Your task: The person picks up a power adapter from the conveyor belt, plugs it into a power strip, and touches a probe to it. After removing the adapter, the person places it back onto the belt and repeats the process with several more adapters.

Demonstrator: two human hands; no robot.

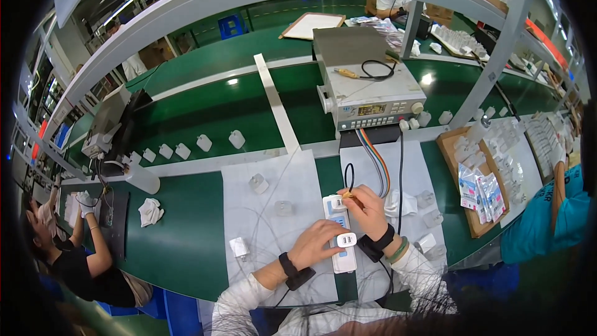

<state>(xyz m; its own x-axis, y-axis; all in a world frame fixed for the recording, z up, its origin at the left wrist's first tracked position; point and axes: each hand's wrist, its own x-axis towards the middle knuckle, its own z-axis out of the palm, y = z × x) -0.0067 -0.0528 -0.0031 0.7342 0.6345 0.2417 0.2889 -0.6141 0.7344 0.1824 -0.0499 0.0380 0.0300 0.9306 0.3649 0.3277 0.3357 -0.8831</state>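
A white power strip (343, 265) lies lengthwise before me on white sheeting. My left hand (312, 246) is closed around a white two-port USB charger (346, 240) above the strip's near half; whether it is plugged in I cannot tell. Between the pinched fingers of my right hand (367, 210) is a yellowish plug (347, 195) on a black cable (350, 174). That plug meets or nearly meets another white charger (337, 201) at the strip's far end; my fingers partly hide the contact.
A test instrument (373, 102) with coloured wires (375, 155) stands behind the strip. Loose chargers, including one white charger (239, 247), lie on both sides. A cardboard tray (476, 227) holds bags and chargers at right. Co-workers sit left (84, 274) and right (547, 211).
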